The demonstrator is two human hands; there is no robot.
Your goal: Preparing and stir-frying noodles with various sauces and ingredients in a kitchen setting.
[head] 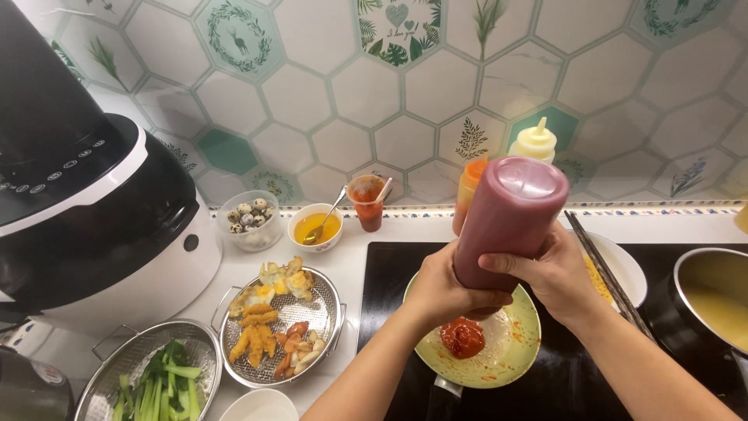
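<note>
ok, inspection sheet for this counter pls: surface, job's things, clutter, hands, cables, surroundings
surface: white counter with a black cooktop set in it.
job's things: red squeeze bottle held upside down over a yellow-green plate; red sauce blob on the plate.
clutter: strainer of fried pieces, strainer of greens, quail eggs, oil bowl, sauce cup, two more bottles, chopsticks, pot.
hands: left hand and right hand both grip the bottle.
cables: nothing seen.
surroundings: hexagon-tiled wall; black-and-white appliance at left.
</note>
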